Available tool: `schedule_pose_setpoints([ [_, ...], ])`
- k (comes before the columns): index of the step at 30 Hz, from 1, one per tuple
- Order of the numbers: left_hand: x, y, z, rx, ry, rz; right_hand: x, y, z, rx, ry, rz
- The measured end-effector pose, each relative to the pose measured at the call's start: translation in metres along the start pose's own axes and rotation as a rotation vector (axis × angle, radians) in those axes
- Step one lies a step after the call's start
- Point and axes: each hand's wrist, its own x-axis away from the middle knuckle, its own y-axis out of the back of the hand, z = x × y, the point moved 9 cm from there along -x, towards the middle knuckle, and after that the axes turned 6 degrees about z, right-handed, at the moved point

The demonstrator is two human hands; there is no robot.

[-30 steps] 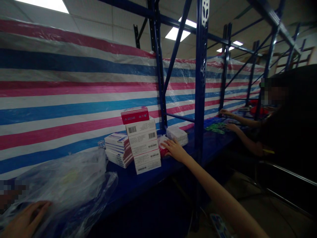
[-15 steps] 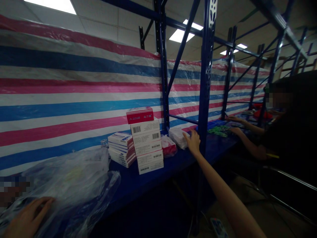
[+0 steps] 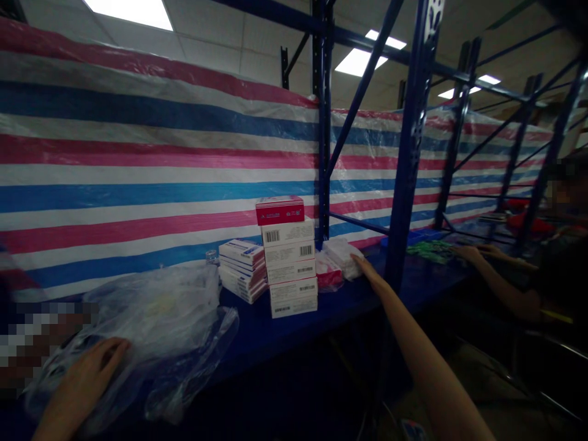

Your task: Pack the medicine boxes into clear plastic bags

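At lower left, my left hand (image 3: 94, 373) is on a crumpled clear plastic bag (image 3: 179, 324), its thumb and forefinger curled together on the film. My right arm stretches along the blue shelf to a white packet (image 3: 339, 257) in clear plastic; the fingers of my right hand (image 3: 370, 272) are against its right side, the tips partly hidden. Left of that packet lies a pink-red package (image 3: 328, 275) in clear plastic. Beside it stands a tall stack of white boxes (image 3: 293, 269) with barcodes, topped by a red box (image 3: 280, 211). A shorter pile of white boxes (image 3: 241, 269) is on its left.
A blue rack upright (image 3: 407, 153) rises just behind my right forearm. Striped plastic sheeting (image 3: 160, 165) hangs behind the shelf (image 3: 257, 343). Farther right, a co-worker's hands (image 3: 473, 254) are at a heap of green pieces (image 3: 429, 250). A small clear container (image 3: 211, 256) stands by the boxes.
The view has swung slightly left, so things sit farther right. My right hand's fingers have come in closer around the white packet's right side. My left hand stays on the plastic bag.
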Motion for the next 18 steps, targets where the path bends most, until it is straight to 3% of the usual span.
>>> schedule_pose_setpoints([
  [8,0.011,0.012,-0.031,-0.001,-0.027,0.01,-0.007,-0.019,-0.022,-0.074,-0.008,-0.025],
  [14,0.011,0.014,-0.033,-0.038,-0.032,0.002,-0.004,-0.008,-0.035,-0.022,-0.018,-0.135],
  [18,0.015,0.016,-0.047,-0.085,-0.072,0.012,0.004,0.004,-0.033,0.009,-0.011,-0.214],
])
